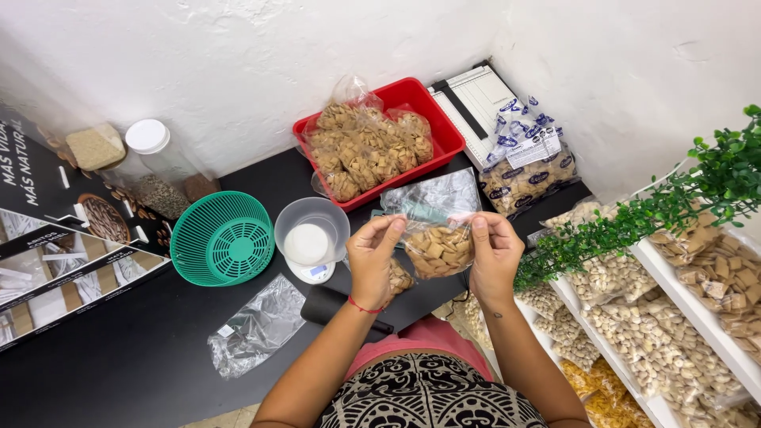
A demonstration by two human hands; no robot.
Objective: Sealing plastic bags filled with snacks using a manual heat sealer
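A red plastic tray [444,131] sits beside a teal perforated plastic basket [223,238] on the black tabletop [119,349]; tan square crackers [437,250] fill a clear bag.

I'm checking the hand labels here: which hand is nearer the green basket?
Left. The left hand grips the clear bag's edge just right of the green basket; the right hand holds the bag's far side.

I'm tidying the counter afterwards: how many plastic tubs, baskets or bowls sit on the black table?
3: a red tray at the back holding snack bags, a green basket on the left, and a clear bowl on the scale beside it. Others may be hidden.
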